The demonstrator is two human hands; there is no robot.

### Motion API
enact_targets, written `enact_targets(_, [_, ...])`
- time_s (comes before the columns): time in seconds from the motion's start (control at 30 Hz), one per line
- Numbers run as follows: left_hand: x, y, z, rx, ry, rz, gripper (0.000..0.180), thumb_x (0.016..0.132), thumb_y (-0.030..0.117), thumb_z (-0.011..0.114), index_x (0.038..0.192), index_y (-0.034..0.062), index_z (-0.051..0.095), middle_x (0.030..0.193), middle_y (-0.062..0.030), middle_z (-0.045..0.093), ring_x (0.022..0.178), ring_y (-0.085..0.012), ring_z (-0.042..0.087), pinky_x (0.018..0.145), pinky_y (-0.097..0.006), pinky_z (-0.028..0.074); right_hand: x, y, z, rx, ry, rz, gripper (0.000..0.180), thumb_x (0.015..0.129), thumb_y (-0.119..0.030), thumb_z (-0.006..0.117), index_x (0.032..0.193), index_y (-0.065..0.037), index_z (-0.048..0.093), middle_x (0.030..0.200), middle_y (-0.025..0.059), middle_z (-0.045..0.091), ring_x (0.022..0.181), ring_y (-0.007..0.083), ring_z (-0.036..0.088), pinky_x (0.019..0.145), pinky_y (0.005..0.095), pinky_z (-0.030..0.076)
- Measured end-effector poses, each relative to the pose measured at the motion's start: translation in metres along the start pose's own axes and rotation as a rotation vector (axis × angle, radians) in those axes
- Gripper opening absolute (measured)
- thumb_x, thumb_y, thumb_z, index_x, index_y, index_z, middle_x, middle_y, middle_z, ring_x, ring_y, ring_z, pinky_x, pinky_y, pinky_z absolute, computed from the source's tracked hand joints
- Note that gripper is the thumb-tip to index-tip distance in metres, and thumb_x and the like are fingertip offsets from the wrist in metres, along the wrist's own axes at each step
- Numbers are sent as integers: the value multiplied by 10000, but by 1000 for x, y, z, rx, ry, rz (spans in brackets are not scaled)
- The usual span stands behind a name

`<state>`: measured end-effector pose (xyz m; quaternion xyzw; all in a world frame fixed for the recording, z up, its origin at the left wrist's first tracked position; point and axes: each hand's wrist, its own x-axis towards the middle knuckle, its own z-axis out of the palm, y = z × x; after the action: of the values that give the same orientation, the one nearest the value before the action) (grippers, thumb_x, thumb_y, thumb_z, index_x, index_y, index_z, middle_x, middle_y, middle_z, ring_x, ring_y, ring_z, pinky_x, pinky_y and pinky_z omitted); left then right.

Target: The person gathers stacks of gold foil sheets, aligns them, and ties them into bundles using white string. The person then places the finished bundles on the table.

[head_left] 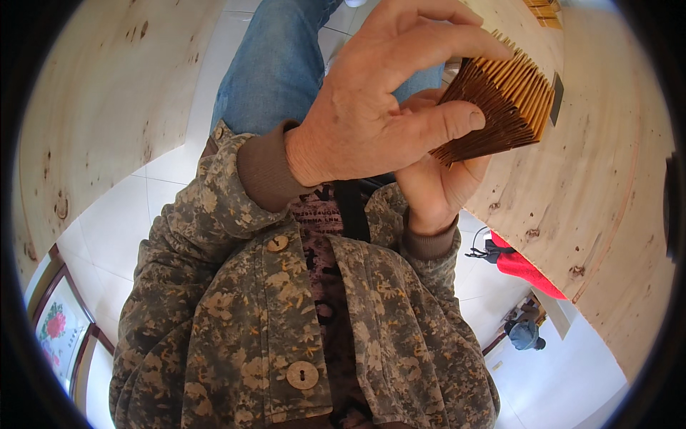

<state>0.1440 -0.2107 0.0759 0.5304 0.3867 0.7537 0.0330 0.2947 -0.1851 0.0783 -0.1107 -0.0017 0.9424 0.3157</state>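
A bundle of thin brown slats (493,100), spread in a fan-like stack with golden-tan edges, is held up at the upper right, above the wooden tabletop. My left hand (386,93) reaches across from the left. Its thumb presses the near face of the bundle, while the index finger lies along the upper edges. Beneath, my right hand (439,182) cups the bundle from below and behind. Most of its fingers are hidden by the slats and my left hand.
Pale wooden tabletops stand at the right (593,186) and left (107,107). More tan slats (544,12) lie at the far edge. A dark flat piece (557,99) is beyond the bundle. Red cloth (525,268) hangs beside the right table. A person (525,333) is in the background.
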Motion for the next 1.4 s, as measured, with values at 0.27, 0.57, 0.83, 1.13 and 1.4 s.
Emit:
enact_targets(0.27, [9, 2, -7, -25, -45, -3, 351, 846, 209, 700, 1145, 28, 665, 1169, -158, 607, 1091, -296, 555, 951, -412, 430, -4, 1, 5, -76, 46, 54, 474, 805, -193, 746, 1247, -116, 592, 1243, 45, 567, 1177, 219, 496, 1069, 445, 379])
enact_targets(0.57, [10, -3, -7, -48, -20, 16, 300, 809, 215, 708, 1038, 22, 682, 1053, -148, 654, 1008, -297, 599, 912, -407, 455, -4, 5, 7, 50, 33, 100, 490, 827, -261, 714, 1277, -124, 578, 1283, 48, 598, 1228, 227, 513, 1092, 471, 357])
enact_targets(0.83, [10, -4, -14, 2, -54, -14, 299, 795, 223, 714, 1016, 24, 681, 1027, -144, 661, 986, -294, 607, 893, -397, 468, -5, 7, 6, -25, 36, 109, 511, 823, -276, 721, 1295, -146, 575, 1312, 41, 592, 1250, 223, 512, 1109, 484, 337])
enact_targets(1.13, [9, -5, -15, -11, -64, -32, 292, 811, 227, 710, 1016, 22, 675, 1019, -136, 655, 978, -282, 603, 885, -388, 469, -6, 6, 7, -35, 123, 94, 558, 794, -237, 741, 1314, -153, 555, 1340, 42, 572, 1268, 227, 498, 1120, 499, 325])
enact_targets(1.4, [9, 4, -13, -42, -60, -80, 290, 822, 220, 712, 1028, 19, 671, 1036, -136, 651, 987, -274, 597, 880, -369, 464, -8, 7, 10, -24, 145, 88, 575, 793, -225, 746, 1326, -153, 542, 1354, 45, 560, 1283, 230, 486, 1126, 506, 319])
